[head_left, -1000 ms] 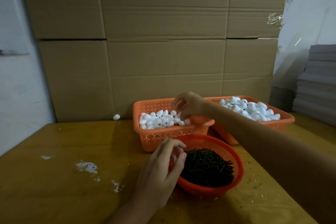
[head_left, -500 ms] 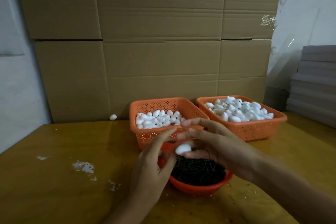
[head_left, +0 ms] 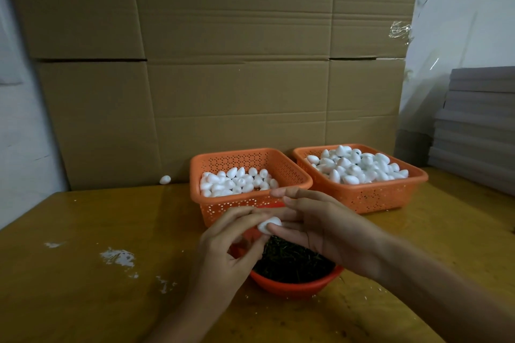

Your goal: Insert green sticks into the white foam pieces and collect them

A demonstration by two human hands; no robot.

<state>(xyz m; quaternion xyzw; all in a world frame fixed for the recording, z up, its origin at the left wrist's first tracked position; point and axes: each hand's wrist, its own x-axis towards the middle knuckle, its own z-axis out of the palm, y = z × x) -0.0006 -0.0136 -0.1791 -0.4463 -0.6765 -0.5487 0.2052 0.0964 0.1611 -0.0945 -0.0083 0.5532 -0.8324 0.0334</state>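
A white egg-shaped foam piece (head_left: 269,224) is pinched between the fingertips of my left hand (head_left: 225,253) and my right hand (head_left: 323,228), just above a round orange bowl (head_left: 292,285) full of dark green sticks (head_left: 292,262). Any stick in my left fingers is too small to tell. Behind the hands stand two orange baskets of white foam pieces: the left basket (head_left: 223,210) is partly filled, the right basket (head_left: 370,195) is heaped.
A yellow wooden table (head_left: 111,301) carries white flecks at its left. One loose foam piece (head_left: 165,179) lies by the stacked cardboard boxes (head_left: 223,64) at the back. A pile of grey sheets (head_left: 479,125) stands at the right.
My right hand came back from the left basket with a foam piece and met my left hand over the bowl. Both hands now hold the piece a little lower and closer together.
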